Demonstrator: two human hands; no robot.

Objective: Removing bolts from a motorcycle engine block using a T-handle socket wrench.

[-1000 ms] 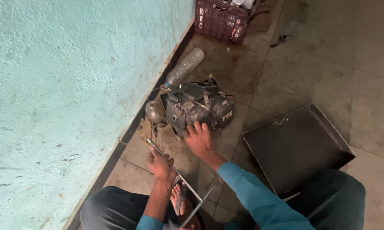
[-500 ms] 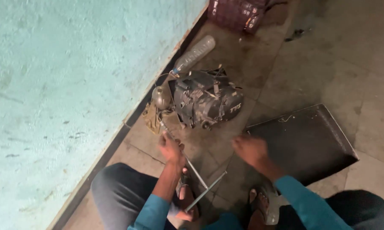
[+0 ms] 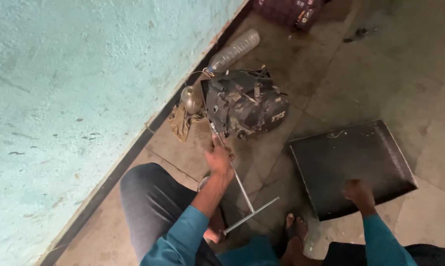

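Head view, looking down at a tiled floor (image 3: pixel 331 74) beside a pale turquoise wall (image 3: pixel 59 98). Against the wall's foot, a brass-coloured vessel (image 3: pixel 191 98) is sitting on a folded tan rag (image 3: pixel 180 123), and a clear plastic bottle (image 3: pixel 233 49) is lying on its side. Next to these, a dark motorcycle engine (image 3: pixel 244 106) is resting on the floor. The left hand (image 3: pixel 219 160) is closing its grip around the upper shaft of a T-handle socket wrench (image 3: pixel 242 189), fingers pressed together on the steel. The wrench's long axis is running diagonally, its working end pointing up-left into the engine's lower edge and its crossbar lying near the person's feet. Judging by appearance, the tool is stiff, smooth steel, possibly oily and slippery; the crossbar looks the surest place to take hold for turning. The engine appears heavy and unlikely to shift. Further right, the right hand (image 3: pixel 359 193) is resting on the near edge of a dark metal tray (image 3: pixel 350 157); whether its grip is closed, I cannot tell.
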